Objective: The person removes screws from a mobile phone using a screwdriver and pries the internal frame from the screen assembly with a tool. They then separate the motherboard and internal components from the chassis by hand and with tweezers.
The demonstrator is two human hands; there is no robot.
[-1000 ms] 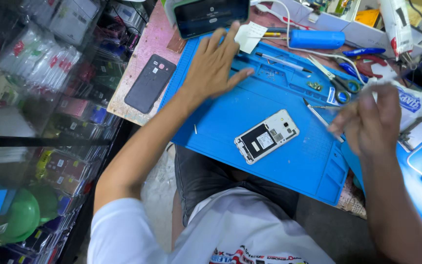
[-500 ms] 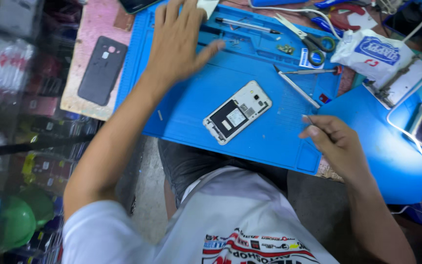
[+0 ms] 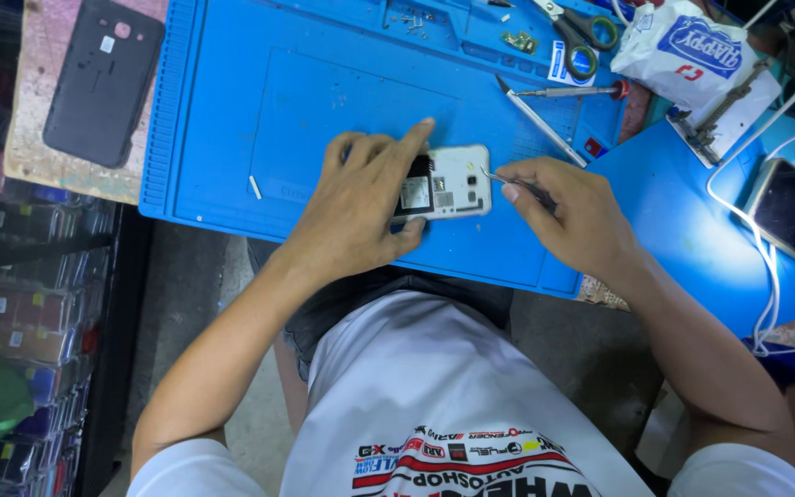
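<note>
Hands (image 3: 361,198) amid scissors (image 3: 581,37), screwdriver (image 3: 568,91)

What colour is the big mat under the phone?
Bright blue. The mat shows best in the head view.

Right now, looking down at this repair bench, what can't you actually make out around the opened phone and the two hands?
- Head view: the left hand covers the left end of the white opened phone.
- The thin metal tool in the right hand: its tip is too small to identify.
- The tiny parts in the blue silicone mat tray are too small to tell.
- The scissors are cut off by the top edge.
</note>
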